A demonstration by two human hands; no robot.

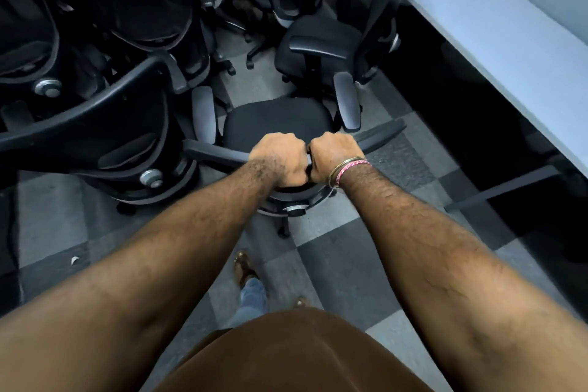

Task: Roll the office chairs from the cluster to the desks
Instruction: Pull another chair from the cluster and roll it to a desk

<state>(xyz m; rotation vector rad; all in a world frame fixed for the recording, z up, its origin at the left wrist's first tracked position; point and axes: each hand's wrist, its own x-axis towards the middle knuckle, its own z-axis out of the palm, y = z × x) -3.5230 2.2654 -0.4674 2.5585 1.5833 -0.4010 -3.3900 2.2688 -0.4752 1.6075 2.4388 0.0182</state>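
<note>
Both arms reach straight out over the checkered floor (343,264). Left hand (280,159) and right hand (331,154) sit knuckle to knuckle, fingers curled round the top rail of the chair (276,121) backrest, both gripping it firm. That chair stands on the floor just in front of the person, seat facing away, armrests to each side. Its left armrest is v. close to the cluster (105,73) of black chairs packed further left; can't tell if they touch. A 2nd chair (321,41) stands just beyond it, near the bench (496,51) that runs along the right side.

Step in hand, I'd say: one chair is gripped and about to be rolled off from the pack. Next move prob. calls for swinging it right toward the bench edge, steering the casters w/o snagging the neighbour's armrest (348,102).
</note>
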